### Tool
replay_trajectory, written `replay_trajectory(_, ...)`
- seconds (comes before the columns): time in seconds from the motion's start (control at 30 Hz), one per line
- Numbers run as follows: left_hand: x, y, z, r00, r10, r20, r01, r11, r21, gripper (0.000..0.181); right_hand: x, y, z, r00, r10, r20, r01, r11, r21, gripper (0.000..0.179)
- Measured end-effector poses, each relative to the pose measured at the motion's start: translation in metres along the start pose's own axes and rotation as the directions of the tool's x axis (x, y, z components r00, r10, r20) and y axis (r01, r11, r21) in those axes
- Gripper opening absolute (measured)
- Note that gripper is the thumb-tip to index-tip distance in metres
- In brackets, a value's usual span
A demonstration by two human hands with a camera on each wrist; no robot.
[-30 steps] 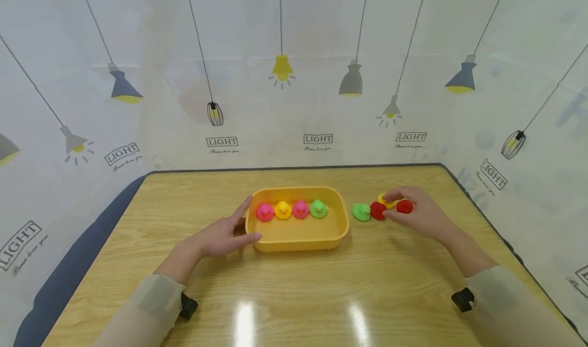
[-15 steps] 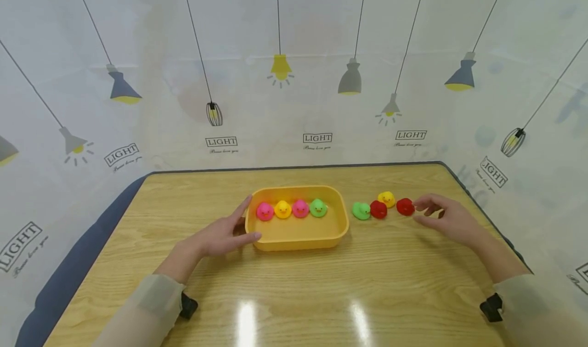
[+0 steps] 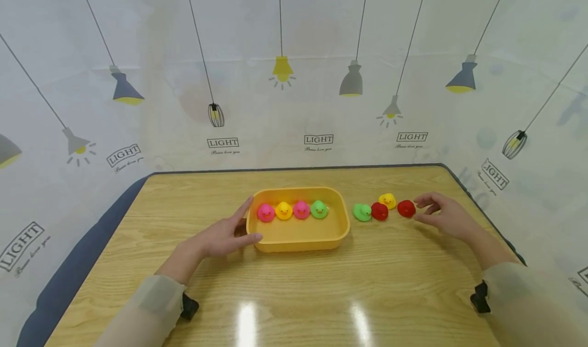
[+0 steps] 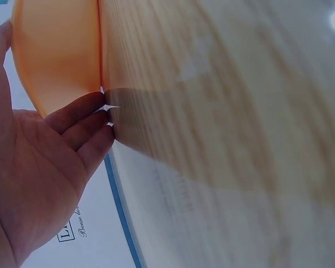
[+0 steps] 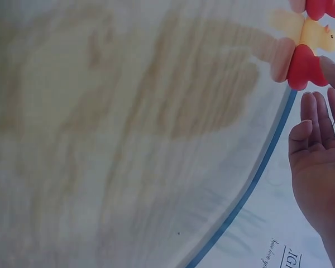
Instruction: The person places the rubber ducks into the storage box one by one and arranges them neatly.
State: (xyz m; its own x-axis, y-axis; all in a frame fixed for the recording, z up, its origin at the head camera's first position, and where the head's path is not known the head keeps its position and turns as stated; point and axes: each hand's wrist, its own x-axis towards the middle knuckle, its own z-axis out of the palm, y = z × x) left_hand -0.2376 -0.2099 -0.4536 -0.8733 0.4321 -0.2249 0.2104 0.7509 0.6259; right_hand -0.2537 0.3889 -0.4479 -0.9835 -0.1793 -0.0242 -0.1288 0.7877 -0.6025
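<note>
My left hand (image 3: 225,236) rests at the left end of an orange-yellow plastic basin (image 3: 298,246), thumb over the near rim and fingers along the end wall. In the left wrist view its fingers (image 4: 95,139) lie relaxed against the basin's side (image 4: 58,50). A row of pink, yellow and green rubber ducks (image 3: 283,211) sits inside along the far side. My right hand (image 3: 447,215) hovers with parted thumb and fingers just right of a red rubber duck (image 3: 406,208). In the right wrist view a digit overlaps that red duck (image 5: 305,68).
Between the basin and the right hand, a green duck (image 3: 362,212), another red duck (image 3: 379,211) and a yellow duck (image 3: 388,201) stand close together. All lie on a wood-grain table (image 3: 294,286). A lamp-printed cloth (image 3: 257,81) hangs behind the table's far edge.
My right hand has moved right, off the ducks by the basin, to the outer side of the right-hand red duck, then slightly back toward it. The left hand and basin have stayed put.
</note>
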Motion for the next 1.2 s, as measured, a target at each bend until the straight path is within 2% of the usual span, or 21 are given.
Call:
replay_trajectory(0.2,0.0,-0.001,0.001,1.0,0.008,-0.007,-0.008,1.0,-0.009,0.111,0.01,0.001,0.005,0.999,0.05,0.013,-0.05,0.998,0.039,0.058)
replay_trajectory(0.47,0.0,-0.002,0.002,1.0,0.001,-0.011,-0.001,1.0,-0.016,0.11,0.018,0.003,0.011,0.998,0.065,0.022,-0.066,0.996,0.063,0.058)
replay_trajectory(0.93,0.0,-0.001,0.002,1.0,0.004,-0.012,-0.004,1.0,0.009,0.11,0.012,-0.003,0.011,0.999,0.042,-0.02,-0.041,0.999,0.028,0.054)
replay_trajectory(1.2,-0.001,0.0,0.001,1.0,0.007,-0.015,-0.007,1.0,0.008,0.111,0.001,-0.024,0.006,0.999,-0.025,-0.047,0.026,1.0,0.016,0.046)
